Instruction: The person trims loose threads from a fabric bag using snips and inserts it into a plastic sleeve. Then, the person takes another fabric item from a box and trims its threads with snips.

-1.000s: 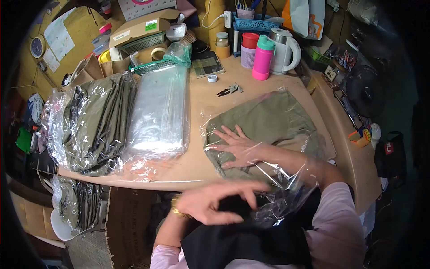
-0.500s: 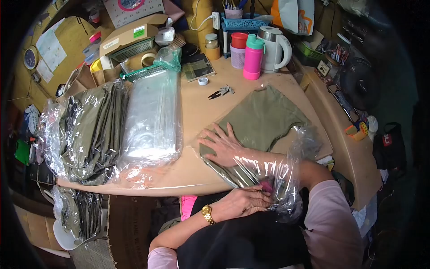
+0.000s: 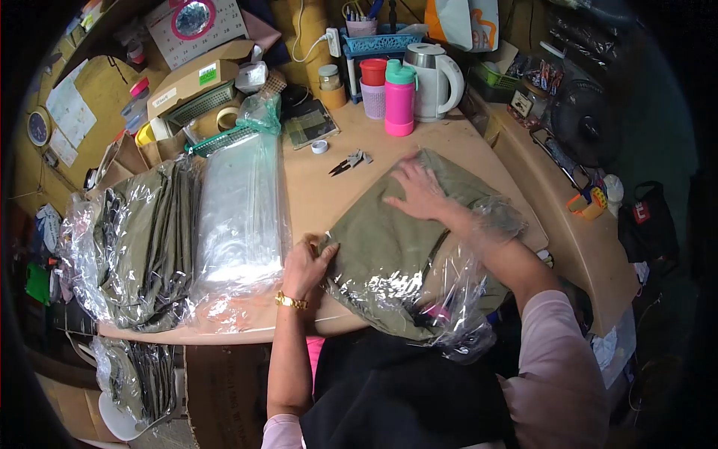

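A folded olive-green garment in a clear plastic bag lies at an angle on the front of the table, its loose plastic bunched at the near right. My left hand, with a gold watch at its wrist, pinches the left edge of the bagged garment between thumb and fingers. Near the far corner, my right hand rests with fingers spread, its fingertips slightly blurred. Something pink shows through the plastic by the near edge. Thread snips lie beyond the bag.
To the left are a stack of bagged olive garments and a pile of clear plastic bags. A pink bottle, an electric kettle and a tape roll stand toward the back. More bagged garments sit below on the left.
My left hand has gone from the near edge up to the garment's left edge. My right hand has slid away from me to the far corner. The bagged garment lies flatter.
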`<action>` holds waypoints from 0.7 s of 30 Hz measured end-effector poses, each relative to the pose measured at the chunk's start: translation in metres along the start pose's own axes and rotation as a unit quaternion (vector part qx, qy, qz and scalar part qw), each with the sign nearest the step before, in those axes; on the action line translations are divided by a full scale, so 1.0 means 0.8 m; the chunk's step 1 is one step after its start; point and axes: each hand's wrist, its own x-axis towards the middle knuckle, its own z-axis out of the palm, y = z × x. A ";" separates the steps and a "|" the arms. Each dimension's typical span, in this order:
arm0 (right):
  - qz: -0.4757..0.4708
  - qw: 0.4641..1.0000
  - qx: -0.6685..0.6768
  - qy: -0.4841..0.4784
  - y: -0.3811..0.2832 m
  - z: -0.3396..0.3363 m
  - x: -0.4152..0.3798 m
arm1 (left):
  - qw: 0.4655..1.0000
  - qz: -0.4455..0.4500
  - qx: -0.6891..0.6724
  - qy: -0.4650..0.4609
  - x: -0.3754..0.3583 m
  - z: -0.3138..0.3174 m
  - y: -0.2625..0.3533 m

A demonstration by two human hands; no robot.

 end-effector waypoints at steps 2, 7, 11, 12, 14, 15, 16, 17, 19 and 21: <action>0.024 0.999 -0.047 0.006 0.012 0.002 0.018 | 0.997 0.028 -0.046 -0.054 0.002 0.001 -0.008; -0.060 0.992 -0.069 0.087 -0.004 0.015 0.015 | 0.964 0.051 -0.252 -0.065 -0.068 -0.002 -0.009; -0.091 0.995 -0.003 -0.033 -0.024 0.014 0.013 | 0.947 0.010 -0.306 -0.098 -0.112 0.015 -0.038; -0.115 0.991 0.016 -0.072 -0.027 0.012 0.014 | 0.947 0.010 -0.306 -0.099 -0.117 0.016 -0.041; -0.143 0.987 0.014 -0.076 -0.027 0.019 0.017 | 0.933 0.014 -0.345 -0.105 -0.126 0.010 -0.036; -0.173 0.981 0.013 -0.082 -0.026 0.024 0.019 | 0.911 -0.031 -0.397 -0.108 -0.131 0.003 -0.024; -0.176 0.981 0.012 -0.083 -0.032 0.019 0.019 | 0.910 -0.032 -0.399 -0.106 -0.125 0.005 -0.024; -0.185 0.977 0.006 -0.108 -0.042 0.006 0.024 | 0.922 0.015 -0.365 -0.127 -0.116 0.009 -0.028; -0.235 0.957 0.030 -0.168 -0.068 -0.042 0.060 | 0.926 0.074 -0.342 -0.139 -0.107 0.006 -0.009; -0.298 0.946 0.094 -0.087 -0.083 -0.080 0.118 | 0.929 0.065 -0.354 -0.083 -0.110 -0.020 0.023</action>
